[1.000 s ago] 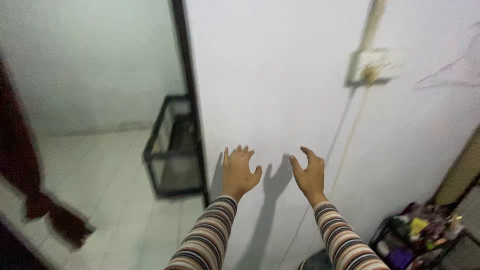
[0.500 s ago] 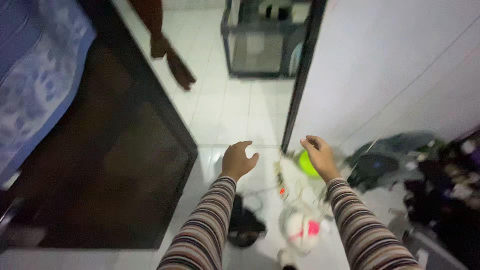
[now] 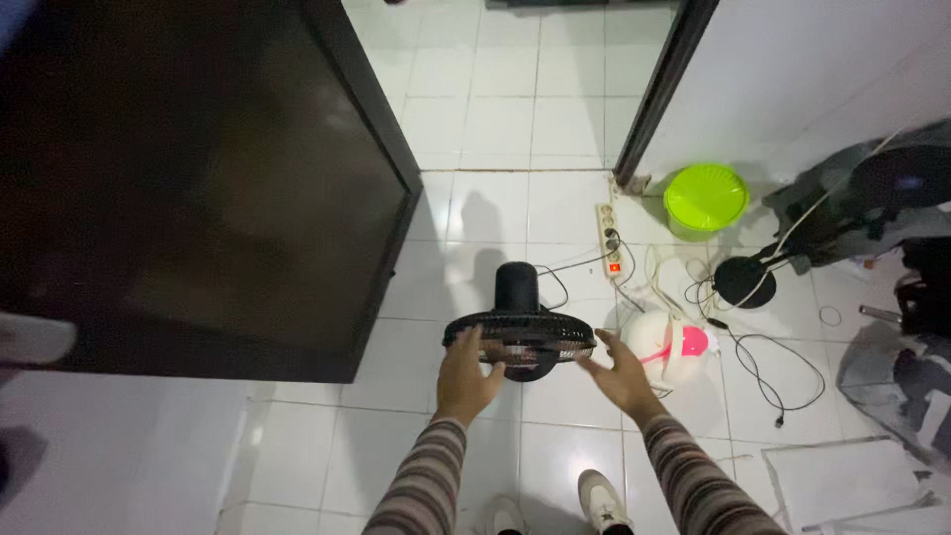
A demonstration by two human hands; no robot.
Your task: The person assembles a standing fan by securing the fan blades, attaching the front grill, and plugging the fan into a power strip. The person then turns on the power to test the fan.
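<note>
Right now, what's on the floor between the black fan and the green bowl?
In the head view, a white power strip with a red light lies between the fan and the green bowl, with dark cords.

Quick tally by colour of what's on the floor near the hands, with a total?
Black: 2, the floor fan that both hands reach for and a round black base
Green: 1, a plastic basket
White: 2, a power strip and a white-and-pink appliance
Total: 5

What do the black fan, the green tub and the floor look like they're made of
Fan: thin black ribs in its guard, metal wire or plastic, unclear; the motor housing looks matte plastic.
Green tub: probably plastic, going by its bright uniform lime colour.
Floor: glossy white tiles, likely ceramic, with grout lines and reflections.
</note>
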